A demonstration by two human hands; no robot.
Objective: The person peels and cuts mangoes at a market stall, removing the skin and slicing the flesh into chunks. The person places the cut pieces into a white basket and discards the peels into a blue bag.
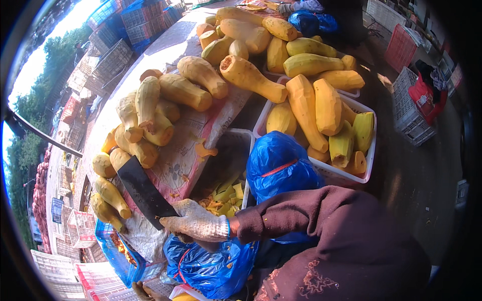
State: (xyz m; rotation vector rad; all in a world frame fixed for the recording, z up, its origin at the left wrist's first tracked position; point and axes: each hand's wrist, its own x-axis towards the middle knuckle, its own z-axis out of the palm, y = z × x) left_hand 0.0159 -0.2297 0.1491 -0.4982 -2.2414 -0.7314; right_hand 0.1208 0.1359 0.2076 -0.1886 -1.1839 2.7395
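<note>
My right hand (197,222), in a pale soiled knit glove, is closed at the near end of a wide dark cleaver blade (145,192); the handle is hidden. The blade's far end overlaps a peeled squash (119,158) at the table's edge. My left hand (147,292), also gloved, shows only partly at the bottom rim, near a white crate with a yellow squash (184,297) in it; whether it holds anything is unclear. Several peeled squashes (184,92) lie along the table. Green and orange peelings (226,197) fill part of a crate beyond my right hand.
A white crate (371,150) heaped with peeled squashes stands at the right. Blue plastic covers (282,169) wrap my legs. A blue crate (120,252) is at the lower left. At the top a co-worker's gloved hand (286,8) shows. Stacked crates (109,64) stand beyond the table (173,41).
</note>
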